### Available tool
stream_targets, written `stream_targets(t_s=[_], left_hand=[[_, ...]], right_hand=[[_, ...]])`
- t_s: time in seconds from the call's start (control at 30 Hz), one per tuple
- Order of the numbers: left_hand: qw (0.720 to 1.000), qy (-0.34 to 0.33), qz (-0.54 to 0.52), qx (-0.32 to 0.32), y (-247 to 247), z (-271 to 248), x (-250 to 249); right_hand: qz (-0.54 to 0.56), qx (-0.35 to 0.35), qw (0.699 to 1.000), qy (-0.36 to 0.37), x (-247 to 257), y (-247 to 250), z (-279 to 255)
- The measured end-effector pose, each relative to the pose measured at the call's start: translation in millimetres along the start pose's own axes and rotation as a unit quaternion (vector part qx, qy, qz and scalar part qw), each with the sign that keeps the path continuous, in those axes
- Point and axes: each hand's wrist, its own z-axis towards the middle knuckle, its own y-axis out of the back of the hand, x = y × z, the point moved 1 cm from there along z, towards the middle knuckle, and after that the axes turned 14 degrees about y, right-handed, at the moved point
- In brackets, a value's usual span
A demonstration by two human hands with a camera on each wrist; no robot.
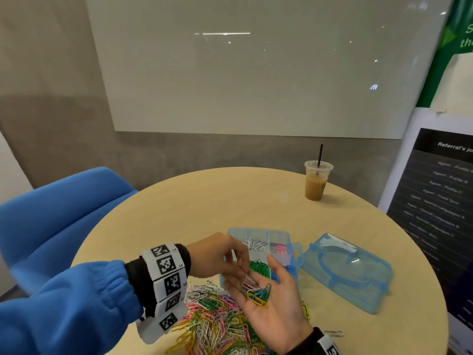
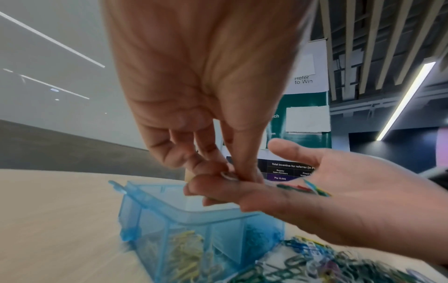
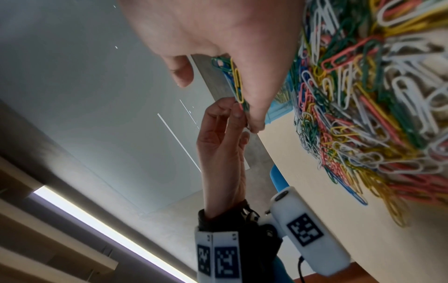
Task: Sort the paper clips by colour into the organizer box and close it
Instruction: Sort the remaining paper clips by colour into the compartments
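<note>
We log one organizer box [image 1: 286,235], translucent blue and open, at lower centre of the head view. Its separate lid [image 1: 345,271] lies flat just to the right. Compartments we can count as filled: white, green, pink, blue, and yellow in the left wrist view.

One loose pile of paper clips [image 1: 215,321] sits at bottom centre on the round table [image 1: 179,213], too many to count.

Two hands. The right hand [image 1: 271,308] lies palm up over the box's near edge, fingers relaxed and straight, carrying a handful of clips [image 1: 257,294]; we cannot count them exactly. The left hand [image 1: 217,254] reaches in from the left, thumb and forefinger clamped on a single white clip [image 1: 249,278], whose long axis runs from upper left to lower right, its lower end touching the handful.

One iced drink cup [image 1: 317,183] stands at upper right of the table.
</note>
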Motion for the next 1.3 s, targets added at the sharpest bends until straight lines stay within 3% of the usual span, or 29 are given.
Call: stream_targets(t_s=[0.2,0.4,0.47,0.6,0.73,0.8,0.97,1.1,1.3], left_hand=[[1.0,-0.005,-0.023,0.018,16,12,3],[0.99,0.046,-0.003,-0.13,36,24,-2],[0.993,0.029,0.005,-0.117,30,15,-11],[1.0,-0.017,0.011,-0.013,6,-14,-33],[0.995,-0.018,0.082,-0.06,-17,-23,-38],[0.995,-0.044,0.062,-0.067,-23,-22,-38],[0.987,-0.095,0.08,-0.106,-27,-18,-40],[0.977,-0.099,0.129,-0.137,-28,-17,-40],[0.988,-0.07,-0.034,-0.132,-9,-19,-37]], right_hand=[[-0.022,-0.001,1.0,0.006,4,-6,-3],[-0.029,-0.027,0.999,0.005,4,-4,-3],[-0.017,-0.033,0.999,0.006,6,-2,-3],[-0.011,-0.035,0.999,0.024,8,0,-3],[-0.011,0.001,1.0,0.01,8,-1,-7],[-0.016,0.009,1.0,0.011,7,-2,-8],[-0.024,0.01,0.999,0.03,5,-4,-8],[-0.013,0.0,0.999,0.029,4,-3,-7],[-0.017,-0.008,1.0,0.02,5,-3,-7]])
